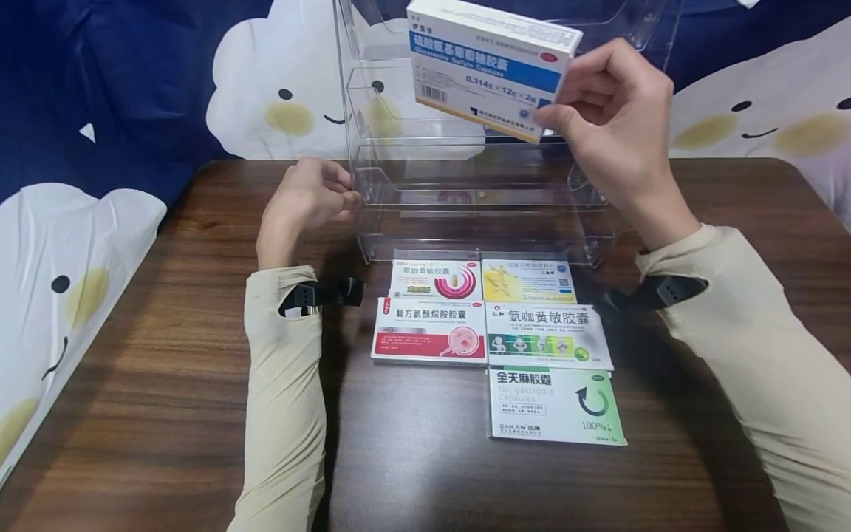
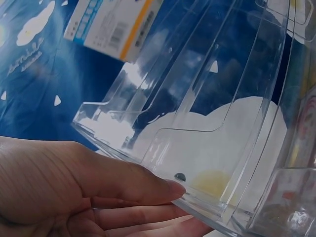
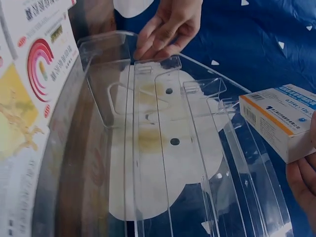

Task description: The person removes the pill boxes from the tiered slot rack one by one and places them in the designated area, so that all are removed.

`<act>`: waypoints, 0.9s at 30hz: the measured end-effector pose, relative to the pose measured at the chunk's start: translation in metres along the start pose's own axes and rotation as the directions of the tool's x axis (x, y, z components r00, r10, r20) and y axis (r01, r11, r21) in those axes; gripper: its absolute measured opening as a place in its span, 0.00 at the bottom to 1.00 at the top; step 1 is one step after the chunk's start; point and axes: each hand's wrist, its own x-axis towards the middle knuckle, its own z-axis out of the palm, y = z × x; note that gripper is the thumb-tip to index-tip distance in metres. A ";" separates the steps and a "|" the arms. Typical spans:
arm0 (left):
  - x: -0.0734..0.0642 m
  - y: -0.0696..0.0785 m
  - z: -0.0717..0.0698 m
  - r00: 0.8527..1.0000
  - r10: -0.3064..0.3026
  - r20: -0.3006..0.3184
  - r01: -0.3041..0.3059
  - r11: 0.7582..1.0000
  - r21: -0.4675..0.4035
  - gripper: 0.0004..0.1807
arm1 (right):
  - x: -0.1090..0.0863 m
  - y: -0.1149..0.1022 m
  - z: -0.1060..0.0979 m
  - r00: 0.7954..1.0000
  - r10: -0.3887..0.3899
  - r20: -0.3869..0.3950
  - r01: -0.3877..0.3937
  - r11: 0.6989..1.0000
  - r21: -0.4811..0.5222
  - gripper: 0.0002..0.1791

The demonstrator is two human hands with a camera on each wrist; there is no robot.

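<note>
A white-and-blue medicine box [image 1: 488, 70] with a yellow lower edge is pinched by its right end in my right hand [image 1: 614, 111]. It is held up, slightly tilted, in front of the upper tiers of a clear plastic display rack [image 1: 479, 196]. My left hand [image 1: 309, 196] grips the rack's left side edge. In the left wrist view the thumb [image 2: 163, 187] lies along that edge, with the other fingers behind it. The right wrist view shows the box [image 3: 281, 118] beside the rack's stepped tiers [image 3: 163, 143], with the right hand's fingers [image 3: 303, 177] at its end.
Several medicine boxes lie flat before the rack: a pink-ringed box [image 1: 435, 281], a yellow one [image 1: 528, 282], a red-and-white one [image 1: 428, 332], a white one with a green strip [image 1: 548, 336] and a green-and-white one [image 1: 555, 406]. The wooden table [image 1: 166, 355] meets a cloud-patterned blue cloth [image 1: 133, 89].
</note>
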 end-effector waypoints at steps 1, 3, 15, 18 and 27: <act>0.000 0.000 0.000 1.000 -0.003 -0.001 0.003 1.000 0.002 0.11 | -0.003 0.000 -0.003 1.000 -0.016 0.000 0.016 1.000 0.012 0.13; 0.000 0.001 0.001 1.000 -0.005 -0.003 0.005 1.000 0.008 0.11 | -0.010 -0.002 -0.008 1.000 -0.026 0.004 0.026 0.999 0.025 0.13; 0.002 0.003 0.004 1.000 0.007 -0.012 -0.007 0.999 0.047 0.10 | -0.061 -0.006 -0.029 0.987 0.158 0.023 -0.160 0.978 0.135 0.16; 0.002 0.004 0.004 1.000 0.014 -0.015 -0.013 0.998 0.062 0.10 | -0.073 -0.004 -0.033 0.976 0.219 0.012 -0.218 0.964 0.155 0.16; 0.001 0.006 0.005 1.000 -0.002 -0.014 0.003 0.998 0.066 0.10 | -0.105 0.007 -0.040 0.958 0.282 0.048 -0.286 0.948 0.143 0.15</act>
